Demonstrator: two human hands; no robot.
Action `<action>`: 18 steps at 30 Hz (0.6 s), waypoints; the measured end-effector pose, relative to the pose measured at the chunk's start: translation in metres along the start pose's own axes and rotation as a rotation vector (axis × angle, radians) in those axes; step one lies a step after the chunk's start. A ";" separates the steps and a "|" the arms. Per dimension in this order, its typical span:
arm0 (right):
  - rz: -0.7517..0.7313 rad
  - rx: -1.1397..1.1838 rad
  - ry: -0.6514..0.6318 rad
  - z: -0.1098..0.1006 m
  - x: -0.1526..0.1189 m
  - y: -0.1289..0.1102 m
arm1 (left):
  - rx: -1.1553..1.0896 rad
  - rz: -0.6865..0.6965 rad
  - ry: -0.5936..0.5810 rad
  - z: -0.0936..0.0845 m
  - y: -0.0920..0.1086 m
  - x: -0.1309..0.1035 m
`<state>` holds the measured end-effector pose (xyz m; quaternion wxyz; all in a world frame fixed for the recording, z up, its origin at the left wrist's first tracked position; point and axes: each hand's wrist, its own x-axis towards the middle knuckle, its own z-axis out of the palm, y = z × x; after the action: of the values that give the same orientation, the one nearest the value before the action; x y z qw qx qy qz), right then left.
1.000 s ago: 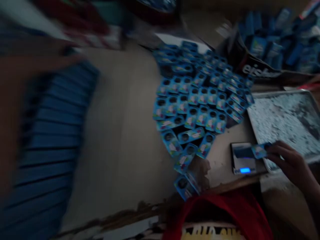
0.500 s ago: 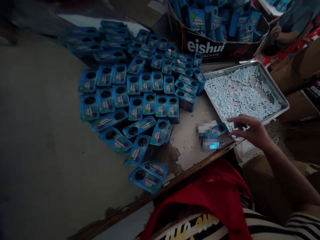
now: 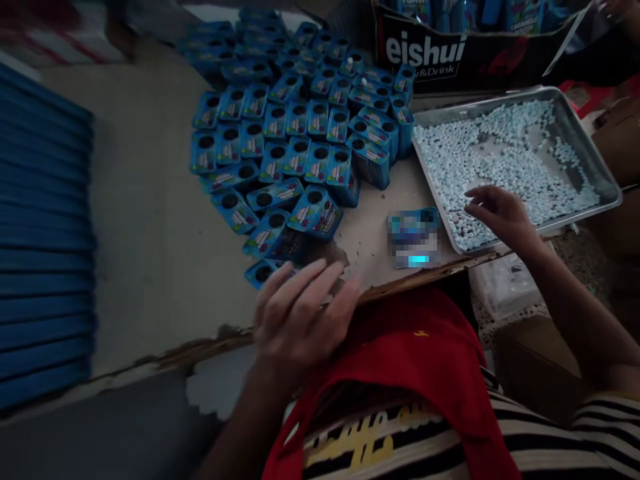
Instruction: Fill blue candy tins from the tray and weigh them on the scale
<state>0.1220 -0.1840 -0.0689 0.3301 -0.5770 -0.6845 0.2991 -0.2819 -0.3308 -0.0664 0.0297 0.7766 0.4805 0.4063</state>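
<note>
My left hand [image 3: 303, 310] is over the table's front edge, its spread fingers in front of a blue box [image 3: 261, 272] that it partly hides; contact cannot be made out. My right hand [image 3: 503, 217] hovers at the front of a metal tray [image 3: 611, 187] of small pale blue candies [image 3: 500, 160]. Its thumb and forefinger are apart, and nothing shows between them. Left of the tray lies a small blue item [image 3: 413, 230], partly blurred out. Many upright blue boxes with round dark holes [image 3: 317, 163] stand in a cluster at the centre.
A black carton [image 3: 425, 57] of blue packets is behind the tray. On the far left is a stack of long blue pieces [image 3: 45, 233]. The table's worn wooden edge [image 3: 200, 350] runs in front of me. A plastic bag [image 3: 505, 283] is below the tray.
My left hand has come into view at the front boxes. The view has shifted, bringing in the blue stack on the left. My right hand remains by the tray.
</note>
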 end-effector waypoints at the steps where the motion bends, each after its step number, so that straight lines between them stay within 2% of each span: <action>1: 0.024 0.098 -0.026 0.004 0.004 -0.002 | 0.022 0.013 0.013 0.027 -0.001 0.003; 2: 0.046 0.197 -0.051 0.007 0.007 -0.003 | 0.004 -0.022 0.012 0.052 -0.002 0.007; 4: 0.086 0.370 -0.103 0.013 0.014 -0.007 | -0.109 -0.193 0.000 0.091 -0.004 0.012; 6: 0.125 0.492 -0.155 0.018 0.019 -0.011 | -0.238 -0.336 -0.008 0.115 -0.008 0.016; 7: 0.147 0.538 -0.181 0.020 0.022 -0.013 | -0.280 -0.364 0.002 0.122 -0.009 0.018; 13: 0.338 0.751 -0.318 0.032 0.032 -0.019 | -0.344 -0.381 0.053 0.140 -0.018 0.028; 18: 0.440 0.746 -0.382 0.033 0.035 -0.023 | -0.325 -0.455 0.012 0.148 -0.018 0.032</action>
<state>0.0775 -0.1544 -0.0671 0.3117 -0.4850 -0.4400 0.6885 -0.1905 -0.2456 -0.1532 0.2413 0.6315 0.5712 0.4655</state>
